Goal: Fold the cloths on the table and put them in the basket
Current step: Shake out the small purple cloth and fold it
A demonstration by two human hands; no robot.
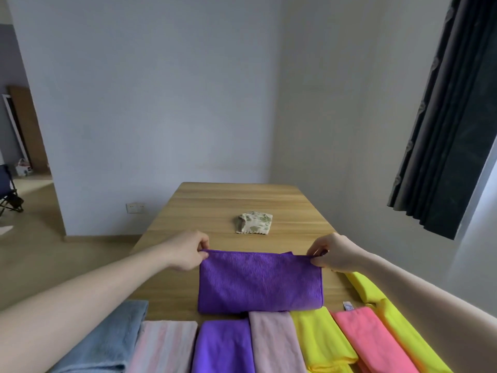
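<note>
On the wooden worktop (pixel 188 211), the left hand (pixel 188 251) pinches the far left corner of the folded purple cloth (pixel 259 282), the right hand (pixel 332 254) pinches its far right corner, and a small floral cloth (pixel 254 223) lies beyond it.

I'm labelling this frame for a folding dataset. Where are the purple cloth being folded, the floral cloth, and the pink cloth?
purple cloth (pixel 259 282): head view, middle of its top layer.
floral cloth (pixel 255 223): head view, centre of the folded piece.
pink cloth (pixel 372 339): head view, middle of its upper face.
</note>
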